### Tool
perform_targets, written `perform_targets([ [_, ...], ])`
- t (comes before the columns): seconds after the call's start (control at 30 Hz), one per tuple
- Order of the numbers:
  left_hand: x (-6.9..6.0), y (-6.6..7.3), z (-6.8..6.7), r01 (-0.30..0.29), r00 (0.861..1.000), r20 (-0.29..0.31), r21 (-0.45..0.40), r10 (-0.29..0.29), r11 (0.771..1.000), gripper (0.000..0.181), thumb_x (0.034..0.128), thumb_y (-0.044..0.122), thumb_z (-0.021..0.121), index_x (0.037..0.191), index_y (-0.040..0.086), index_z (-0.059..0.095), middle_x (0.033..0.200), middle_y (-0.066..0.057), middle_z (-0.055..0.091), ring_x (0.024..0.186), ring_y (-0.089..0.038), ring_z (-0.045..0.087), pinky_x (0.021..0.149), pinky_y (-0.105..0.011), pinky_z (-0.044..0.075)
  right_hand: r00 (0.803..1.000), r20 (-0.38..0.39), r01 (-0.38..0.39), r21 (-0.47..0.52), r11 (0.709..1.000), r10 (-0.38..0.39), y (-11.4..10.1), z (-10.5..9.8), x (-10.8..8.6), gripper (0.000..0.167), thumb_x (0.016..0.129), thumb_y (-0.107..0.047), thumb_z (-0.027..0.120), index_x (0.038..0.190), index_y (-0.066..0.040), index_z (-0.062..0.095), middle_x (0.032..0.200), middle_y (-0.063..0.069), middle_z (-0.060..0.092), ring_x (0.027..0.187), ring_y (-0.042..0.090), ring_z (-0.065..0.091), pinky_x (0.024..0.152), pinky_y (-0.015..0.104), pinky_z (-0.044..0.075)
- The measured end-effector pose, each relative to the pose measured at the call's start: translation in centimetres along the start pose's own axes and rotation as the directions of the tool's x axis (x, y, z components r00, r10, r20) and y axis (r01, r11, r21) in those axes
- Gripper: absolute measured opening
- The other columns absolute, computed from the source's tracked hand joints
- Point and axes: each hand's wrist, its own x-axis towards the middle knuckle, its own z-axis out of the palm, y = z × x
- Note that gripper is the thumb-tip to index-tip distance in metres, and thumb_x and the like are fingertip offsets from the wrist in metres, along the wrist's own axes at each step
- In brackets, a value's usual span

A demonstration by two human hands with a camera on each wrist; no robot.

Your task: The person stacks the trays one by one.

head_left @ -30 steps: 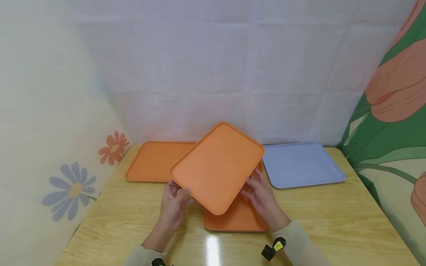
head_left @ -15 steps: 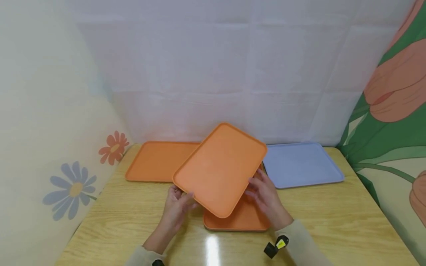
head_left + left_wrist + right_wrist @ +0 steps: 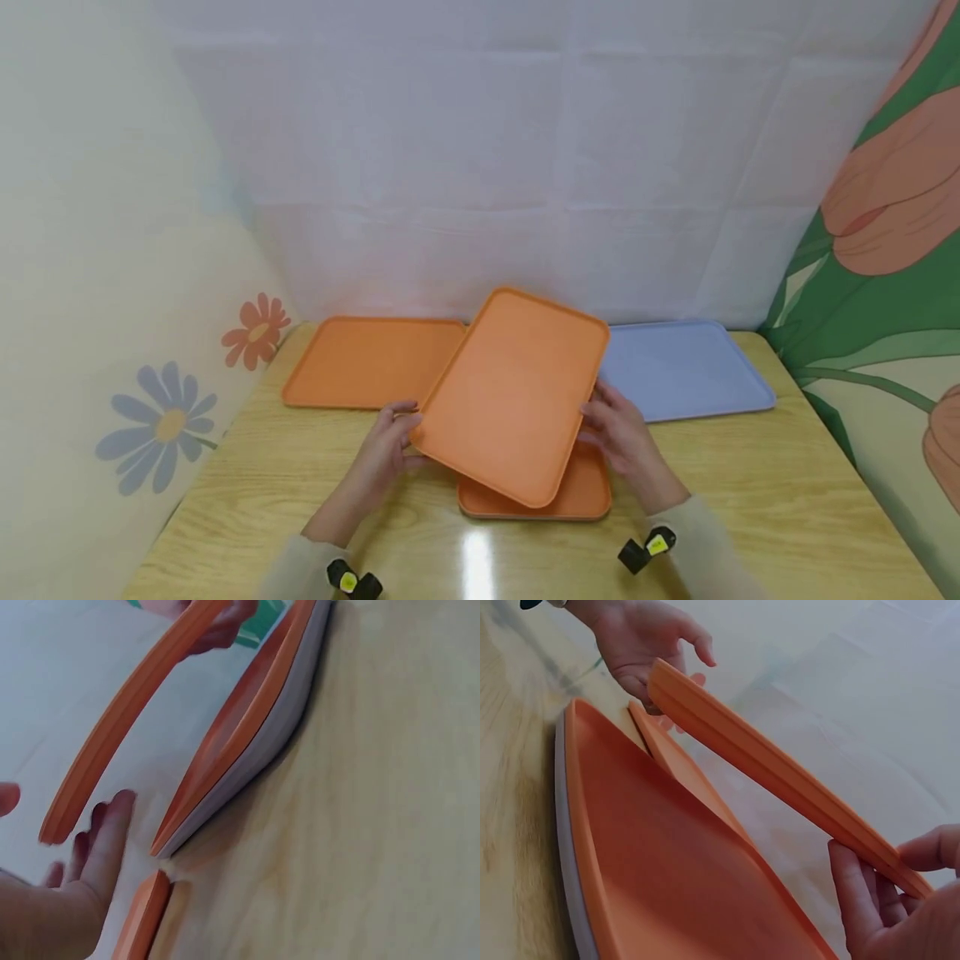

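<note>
In right hand [image 3: 621, 431] — orange tray [image 3: 513, 396], tilted

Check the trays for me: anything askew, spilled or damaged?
The raised orange tray stands out: it is tilted and turned askew above the tray stack, pinched by the right hand, with the left hand open at its left corner. No spill or damage shows.

Tilted orange tray [image 3: 513, 396], smooth matt plastic by look, blue tray [image 3: 690, 371] right of it, similar finish, tabletop [image 3: 750, 492] below it, wood-grained, glossy, sheet [image 3: 480, 150] behind it, creased matt cloth.
</note>
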Motion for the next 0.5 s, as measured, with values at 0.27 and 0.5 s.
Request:
perform_targets([
  [0.27,1.7,1.2,-0.5,-0.004,0.991,0.133,0.214,-0.026,0.977,0.058,0.1037,0.028,0.053,0.151,0.002,0.032,0.137,-0.017,0.047,0.106,-0.018,0.061,0.084,-0.036,0.057,0.993,0.115,-0.010,-0.075,0.997,0.018,-0.7,-1.8,-0.1,0.071,0.094,0.008,0.046,0.159,0.001,0.021,0.116,-0.010,0.066,0.081,0.012,0.069,0.069,0.031,0.061],
  [0.5,3.1,1.6,-0.2,-0.014,0.980,0.198,0.238,-0.034,0.971,0.060,0.1041,0.027,0.054,0.153,0.001,0.032,0.128,-0.010,0.056,0.106,-0.020,0.061,0.087,-0.040,0.057,0.977,0.212,-0.006,-0.138,0.990,0.036,-1.4,-2.8,0.1,0.068,0.096,0.006,0.045,0.158,0.008,0.016,0.107,-0.003,0.062,0.085,0.011,0.068,0.070,0.031,0.061],
])
